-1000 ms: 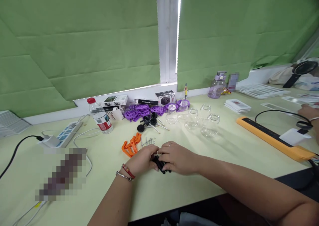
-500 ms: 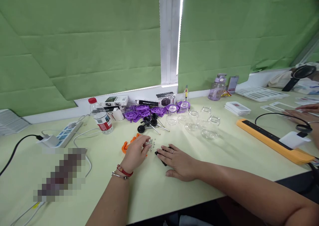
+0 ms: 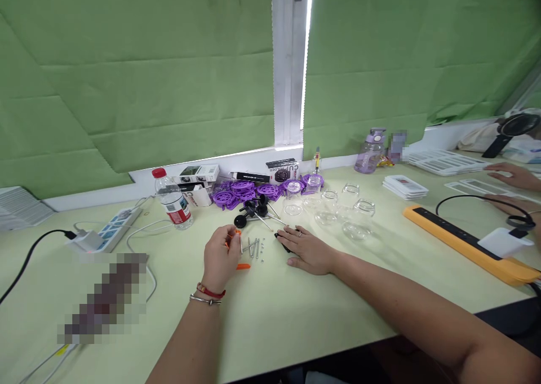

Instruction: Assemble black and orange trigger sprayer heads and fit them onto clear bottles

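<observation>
My left hand has its fingers curled round an orange part, mostly hidden by the fingers. A second orange piece lies beside that hand on the table. Right of the fingertips are several silver screws and a column of tiny nuts. My right hand lies flat, fingers stretched, over a black part that is largely covered. Black pieces with metal rods lie behind the hands, in front of several purple parts.
Clear glass-like cups stand behind my right hand. A red-capped bottle and white power strip are at left. An orange power strip, card stack and another person's hands are at right.
My left hand has drawn back left from the screws, uncovering them, and its fingers are now round the orange part. My right hand has slid slightly away and right with the black part.
</observation>
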`<state>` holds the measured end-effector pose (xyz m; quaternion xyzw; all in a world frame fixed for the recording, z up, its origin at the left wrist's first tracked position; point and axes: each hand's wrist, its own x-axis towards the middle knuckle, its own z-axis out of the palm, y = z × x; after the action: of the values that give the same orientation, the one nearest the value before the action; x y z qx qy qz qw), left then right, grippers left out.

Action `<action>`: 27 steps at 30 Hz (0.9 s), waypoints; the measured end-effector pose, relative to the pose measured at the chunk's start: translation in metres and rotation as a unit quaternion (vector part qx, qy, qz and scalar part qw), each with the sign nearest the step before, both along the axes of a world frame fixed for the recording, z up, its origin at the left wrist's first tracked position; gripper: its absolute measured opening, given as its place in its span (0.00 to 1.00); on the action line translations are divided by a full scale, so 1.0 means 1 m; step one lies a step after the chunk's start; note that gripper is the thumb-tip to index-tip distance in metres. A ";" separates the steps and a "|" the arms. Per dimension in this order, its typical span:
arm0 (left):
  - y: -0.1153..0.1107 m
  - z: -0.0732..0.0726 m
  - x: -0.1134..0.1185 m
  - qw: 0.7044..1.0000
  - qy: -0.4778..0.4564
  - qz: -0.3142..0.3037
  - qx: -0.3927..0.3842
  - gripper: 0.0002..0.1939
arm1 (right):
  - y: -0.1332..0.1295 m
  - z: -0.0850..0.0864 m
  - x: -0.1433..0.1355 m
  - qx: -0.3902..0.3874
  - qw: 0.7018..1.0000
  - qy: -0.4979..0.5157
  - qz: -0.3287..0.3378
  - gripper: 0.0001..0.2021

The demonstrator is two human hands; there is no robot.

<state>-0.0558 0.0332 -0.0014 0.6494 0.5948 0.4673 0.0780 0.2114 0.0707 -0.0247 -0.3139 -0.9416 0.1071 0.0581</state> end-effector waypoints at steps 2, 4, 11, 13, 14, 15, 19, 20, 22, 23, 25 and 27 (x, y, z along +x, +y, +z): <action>0.001 0.000 -0.001 1.000 -0.009 0.014 -0.001 0.10 | 0.000 0.000 -0.001 0.000 1.000 0.001 0.002 0.34; 0.001 -0.001 -0.002 1.000 -0.012 0.025 0.000 0.10 | 0.001 -0.001 -0.001 0.004 1.000 0.004 0.003 0.34; 0.004 -0.005 -0.004 0.998 -0.034 0.054 0.007 0.11 | 0.001 -0.004 0.000 0.047 0.999 0.015 -0.007 0.35; 0.004 -0.005 -0.005 0.996 -0.049 0.068 0.012 0.11 | 0.000 -0.001 -0.003 0.076 0.996 0.032 -0.018 0.33; 0.005 -0.004 -0.006 0.995 -0.058 0.076 0.015 0.11 | 0.000 0.002 -0.006 0.091 0.994 0.046 -0.033 0.31; 0.005 -0.003 -0.006 0.994 -0.068 0.085 0.019 0.11 | 0.001 0.006 -0.011 0.104 0.991 0.063 -0.054 0.29; 0.005 0.000 -0.009 0.985 -0.111 0.126 0.028 0.11 | 0.014 0.018 -0.043 0.108 0.973 0.098 -0.179 0.20; 0.006 0.000 -0.010 0.983 -0.120 0.133 0.029 0.11 | 0.019 0.020 -0.052 0.093 0.970 0.085 -0.208 0.19; 0.007 0.001 -0.013 0.980 -0.135 0.144 0.033 0.11 | 0.030 0.021 -0.069 0.063 0.961 0.046 -0.265 0.17; 0.007 0.001 -0.014 0.978 -0.142 0.148 0.035 0.11 | 0.035 0.021 -0.075 0.056 0.957 0.035 -0.282 0.16; 0.009 0.000 -0.017 0.975 -0.154 0.159 0.036 0.11 | 0.043 0.018 -0.085 0.047 0.950 0.018 -0.307 0.14; 0.011 -0.001 -0.020 0.972 -0.161 0.169 0.037 0.11 | 0.049 0.014 -0.090 0.039 0.945 0.008 -0.323 0.12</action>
<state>-0.0759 0.0437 -0.0023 0.4583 0.6575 0.5940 0.0690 0.1209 0.1197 -0.0103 -0.5980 -0.7925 0.0485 0.1095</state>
